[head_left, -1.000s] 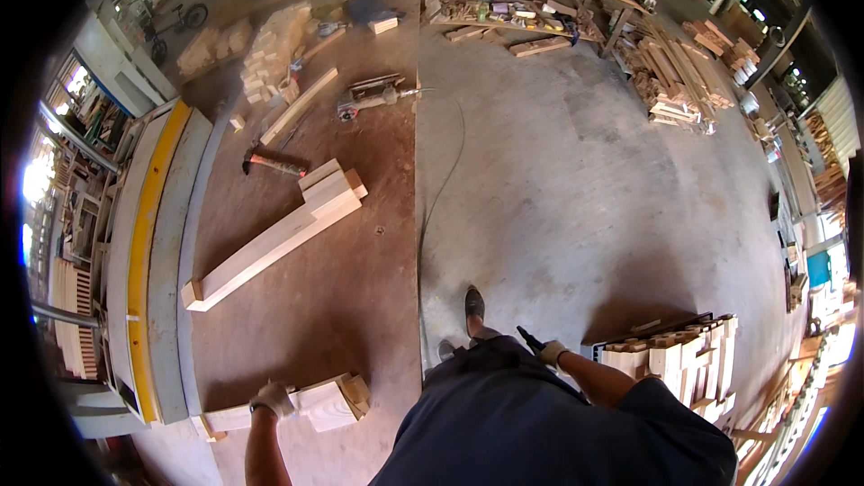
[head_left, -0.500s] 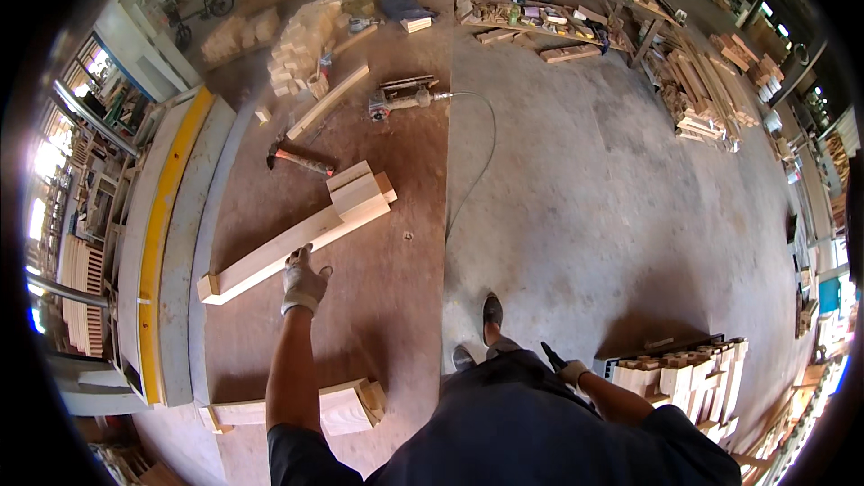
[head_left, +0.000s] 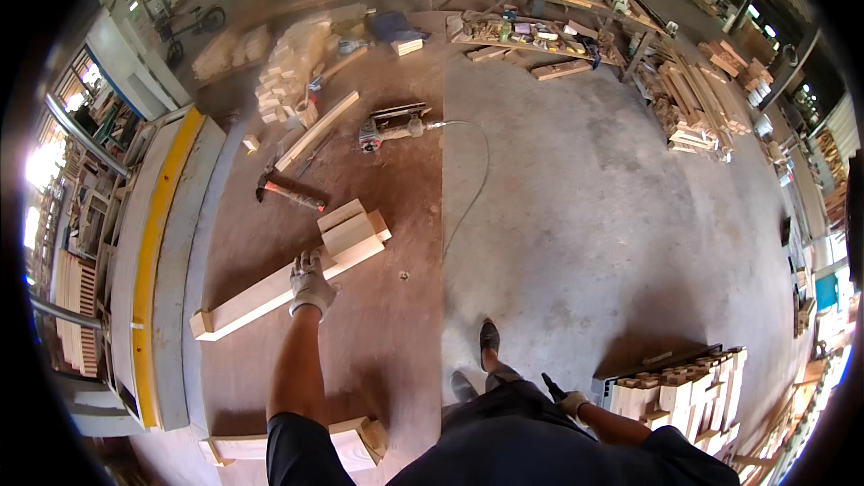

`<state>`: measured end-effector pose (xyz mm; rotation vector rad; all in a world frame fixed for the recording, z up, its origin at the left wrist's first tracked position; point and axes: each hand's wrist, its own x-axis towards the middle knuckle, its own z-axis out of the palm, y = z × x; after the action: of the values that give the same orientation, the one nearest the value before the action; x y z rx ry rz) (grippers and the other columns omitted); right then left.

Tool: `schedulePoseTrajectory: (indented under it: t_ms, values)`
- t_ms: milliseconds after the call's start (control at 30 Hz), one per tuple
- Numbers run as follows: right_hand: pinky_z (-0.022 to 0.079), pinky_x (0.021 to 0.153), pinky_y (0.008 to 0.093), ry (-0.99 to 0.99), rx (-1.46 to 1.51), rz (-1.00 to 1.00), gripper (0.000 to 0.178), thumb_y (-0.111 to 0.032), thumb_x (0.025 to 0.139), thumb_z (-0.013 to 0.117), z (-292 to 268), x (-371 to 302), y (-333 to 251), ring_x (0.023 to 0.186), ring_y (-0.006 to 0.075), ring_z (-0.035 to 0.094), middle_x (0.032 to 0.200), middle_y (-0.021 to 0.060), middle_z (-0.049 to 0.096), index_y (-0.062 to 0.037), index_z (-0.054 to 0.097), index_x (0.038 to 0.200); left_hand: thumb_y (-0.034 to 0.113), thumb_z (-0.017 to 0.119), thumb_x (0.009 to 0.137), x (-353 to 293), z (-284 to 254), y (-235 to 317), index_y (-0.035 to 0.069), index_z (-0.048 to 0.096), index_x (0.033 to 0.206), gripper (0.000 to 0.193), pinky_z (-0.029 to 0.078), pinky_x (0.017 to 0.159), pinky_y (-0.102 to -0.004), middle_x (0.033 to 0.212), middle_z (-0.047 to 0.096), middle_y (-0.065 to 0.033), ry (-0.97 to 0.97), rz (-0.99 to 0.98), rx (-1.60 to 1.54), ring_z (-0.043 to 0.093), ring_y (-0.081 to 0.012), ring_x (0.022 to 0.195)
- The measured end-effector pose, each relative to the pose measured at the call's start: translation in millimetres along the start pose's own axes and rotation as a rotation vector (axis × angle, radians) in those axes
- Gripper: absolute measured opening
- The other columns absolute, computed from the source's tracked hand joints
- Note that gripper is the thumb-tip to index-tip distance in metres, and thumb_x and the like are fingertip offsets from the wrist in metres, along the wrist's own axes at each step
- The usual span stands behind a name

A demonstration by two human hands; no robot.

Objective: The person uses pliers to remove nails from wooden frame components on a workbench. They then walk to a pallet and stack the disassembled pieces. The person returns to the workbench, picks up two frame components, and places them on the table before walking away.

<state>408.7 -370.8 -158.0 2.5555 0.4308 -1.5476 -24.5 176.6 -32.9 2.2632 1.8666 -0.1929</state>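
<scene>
A pale wooden beam (head_left: 261,299) lies slantwise on the brown board at my left, with short blocks (head_left: 351,232) at its far end and a small end piece at its near end. My left hand (head_left: 310,286), in a light work glove, rests over the middle of the beam. Its fingers lie across the top and its thumb stands apart. My right hand (head_left: 572,403), also gloved, is low by my right side, closed around a slim black tool (head_left: 553,387) whose kind I cannot make out. A similar wooden piece (head_left: 351,446) lies under my left forearm, partly hidden.
Beyond the beam lie a hammer (head_left: 290,193), a wooden strip (head_left: 317,131) and a power tool (head_left: 391,128) with a hose (head_left: 486,162). A yellow-striped metal machine (head_left: 166,216) borders the left. Stacked wood pieces (head_left: 693,396) stand at my right, with lumber (head_left: 693,103) farther off.
My left hand has moved forward and slightly right, from the beam's near edge onto its top. The whole view has shifted, lowering the scene. My right hand still holds the black tool.
</scene>
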Motion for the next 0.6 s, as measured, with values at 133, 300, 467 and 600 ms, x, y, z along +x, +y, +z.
schedulePoseTrajectory:
  t_ms: [133, 300, 467, 600]
  values:
    - [0.053, 0.085, 0.043, 0.004, 0.028, 0.032, 0.049, -0.039, 0.077, 0.074, 3.5, 0.9, -1.7, 0.101, 0.0319, 0.071, 0.107, 0.0213, 0.074, -0.003, 0.075, 0.11, 0.036, 0.088, 0.073, 17.3, -0.5, -4.3, 0.011, 0.04, 0.152, 0.096, 0.027, 0.123, -0.0458, 0.158, 0.04, -0.0145, 0.061, 0.044, -0.009, 0.032, -0.0348, 0.148]
    - [0.053, 0.089, 0.042, -0.003, -0.045, 0.05, 0.056, -0.045, 0.075, 0.075, -0.3, 1.9, -8.2, 0.107, 0.0341, 0.07, 0.111, 0.0213, 0.074, -0.004, 0.076, 0.113, 0.039, 0.092, 0.066, 32.4, 8.1, -7.6, 0.011, 0.047, 0.147, 0.097, 0.036, 0.117, -0.0454, 0.148, 0.051, -0.014, 0.004, -0.021, -0.005, 0.043, -0.0345, 0.141]
    - [0.053, 0.087, 0.042, -0.006, -0.012, 0.069, 0.048, -0.033, 0.078, 0.07, -5.0, -17.1, -15.5, 0.106, 0.0337, 0.07, 0.112, 0.0212, 0.073, -0.0011, 0.074, 0.114, 0.046, 0.094, 0.059, 11.2, -11.2, 19.5, 0.011, 0.054, 0.141, 0.098, 0.042, 0.111, -0.0485, 0.141, 0.058, -0.0155, -0.081, 0.001, 0.114, 0.051, -0.0358, 0.133]
    - [0.053, 0.087, 0.0413, 0.021, 0.05, 0.084, 0.051, -0.037, 0.077, 0.073, 8.6, 0.1, -6.9, 0.106, 0.0325, 0.071, 0.111, 0.0208, 0.074, -0.0011, 0.075, 0.113, 0.045, 0.097, 0.052, -17.6, 14.9, 7.6, 0.011, 0.055, 0.139, 0.103, 0.043, 0.109, -0.0498, 0.135, 0.063, -0.0163, -0.173, 0.068, -0.025, 0.053, -0.0377, 0.13]
